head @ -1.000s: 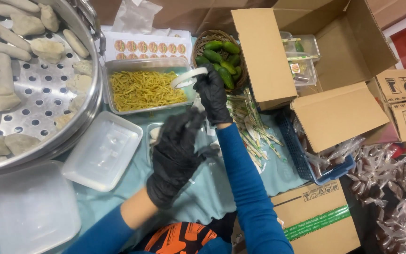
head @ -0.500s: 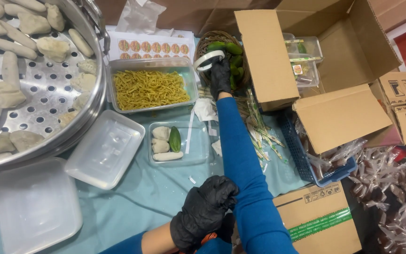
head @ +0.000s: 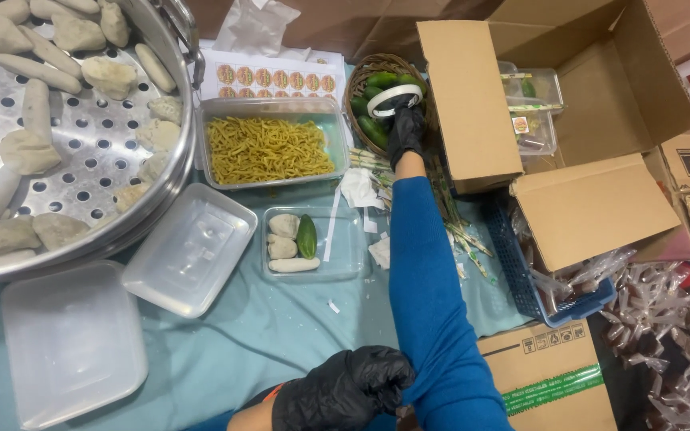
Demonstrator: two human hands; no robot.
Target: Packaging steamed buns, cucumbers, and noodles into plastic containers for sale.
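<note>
A perforated steamer tray (head: pixel 81 152) of dough pieces is set at the bench's left. The right hand (head: pixel 406 132) is stretched over the cucumber basket (head: pixel 358 84) — its fingers pinching a white tape roll (head: pixel 394 99). The left hand (head: pixel 343 389) is curled shut near the body, empty.

You had bright, even overhead light, soft shadows, glare on the steel steamer tray (head: pixel 81 152), sharp focus centrally, slight wide-angle bending at edges.
</note>
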